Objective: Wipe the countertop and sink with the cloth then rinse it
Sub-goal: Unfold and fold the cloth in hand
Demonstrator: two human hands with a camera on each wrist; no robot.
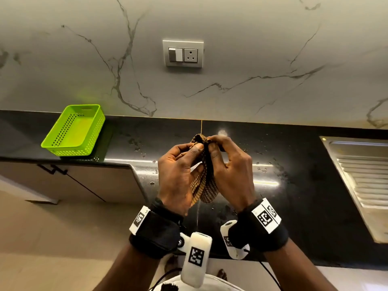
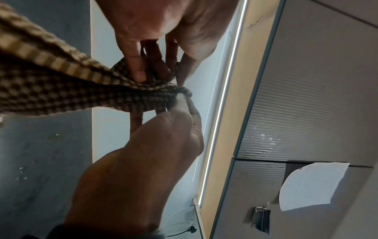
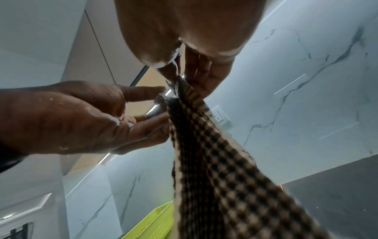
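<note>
A brown and tan checked cloth [image 1: 204,185] hangs bunched between my two hands above the black countertop [image 1: 294,164]. My left hand [image 1: 194,148] pinches the cloth's upper edge between thumb and fingers. My right hand [image 1: 214,143] pinches the same edge right beside it. In the left wrist view the cloth [image 2: 61,84] runs off to the left from my left hand [image 2: 155,71], with the right hand [image 2: 180,103] below it. In the right wrist view the cloth [image 3: 214,161] hangs from my right hand [image 3: 184,77], and my left hand [image 3: 155,110] holds its edge.
Water drops lie scattered on the countertop. The steel sink drainboard [image 1: 361,175] is at the right edge. A lime green perforated basket [image 1: 73,131] stands at the back left against the marble wall. A switch and socket plate [image 1: 182,53] is on the wall. The counter's front edge steps back at the left.
</note>
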